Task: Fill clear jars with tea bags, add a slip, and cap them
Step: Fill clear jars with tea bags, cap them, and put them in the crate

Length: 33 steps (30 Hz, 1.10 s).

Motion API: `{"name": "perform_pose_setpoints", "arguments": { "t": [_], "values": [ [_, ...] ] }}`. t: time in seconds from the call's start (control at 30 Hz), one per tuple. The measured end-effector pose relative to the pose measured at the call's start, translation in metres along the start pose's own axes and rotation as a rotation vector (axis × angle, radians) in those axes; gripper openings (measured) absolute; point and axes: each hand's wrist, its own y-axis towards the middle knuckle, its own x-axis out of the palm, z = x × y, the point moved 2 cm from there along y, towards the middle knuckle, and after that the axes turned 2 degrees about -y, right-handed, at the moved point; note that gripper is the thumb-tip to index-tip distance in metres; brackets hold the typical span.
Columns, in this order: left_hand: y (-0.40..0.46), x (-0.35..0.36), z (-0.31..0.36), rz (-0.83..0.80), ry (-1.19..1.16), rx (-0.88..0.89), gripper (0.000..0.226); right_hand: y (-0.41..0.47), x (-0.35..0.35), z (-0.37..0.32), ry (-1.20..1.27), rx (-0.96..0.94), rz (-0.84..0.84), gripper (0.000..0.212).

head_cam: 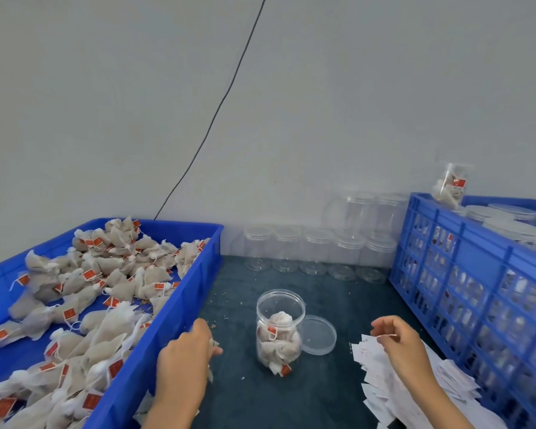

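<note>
An uncapped clear jar partly filled with tea bags stands mid-table. Its clear lid lies flat just to its right. My left hand hovers by the blue tray's near right wall, fingers closed around tea bags that peek out below the palm. My right hand rests over the heap of white paper slips and pinches one slip's edge between thumb and fingers. The tray holds several loose tea bags with red tags.
A row of capped empty jars lines the back wall, with more stacked behind. A blue slatted crate on the right holds capped filled jars; one filled jar lies tilted on top. A black cable runs down the wall.
</note>
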Motion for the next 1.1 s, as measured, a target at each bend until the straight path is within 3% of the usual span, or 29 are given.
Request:
{"name": "perform_pose_setpoints", "arguments": {
  "t": [0.1,0.2,0.33,0.5,0.63,0.77,0.87,1.0,1.1],
  "values": [
    [0.003,-0.002,0.002,-0.003,-0.015,-0.027,0.027,-0.001,-0.007,0.010,-0.161,-0.007,-0.055,0.033],
    [0.009,-0.010,0.011,0.102,-0.210,-0.035,0.022,0.001,-0.005,0.016,-0.406,-0.010,-0.167,0.015],
    [0.028,-0.019,0.045,0.176,-0.570,0.039,0.007,0.005,0.005,0.021,-0.815,0.041,-0.314,0.044],
    [0.049,-0.011,0.078,0.167,-0.604,0.084,0.010,0.006,0.015,0.020,-0.876,0.053,-0.302,0.051],
    [0.054,0.006,0.082,0.078,-0.551,0.047,0.019,0.008,0.016,0.012,-0.851,0.089,-0.296,0.036],
    [0.053,0.020,0.076,0.050,-0.596,0.072,0.001,0.011,0.010,0.006,-0.813,0.020,-0.164,0.016],
    [0.055,0.024,0.072,0.033,-0.851,0.066,0.015,0.014,0.005,-0.001,-0.800,-0.038,-0.061,0.026],
    [0.054,0.030,0.071,0.007,-1.327,0.048,0.025,0.022,0.002,-0.009,-0.858,-0.032,-0.128,0.036],
    [0.050,0.048,0.067,-0.055,-1.442,0.145,0.069,0.029,0.000,-0.010,-0.795,0.012,-0.239,0.026]
  ]
}}
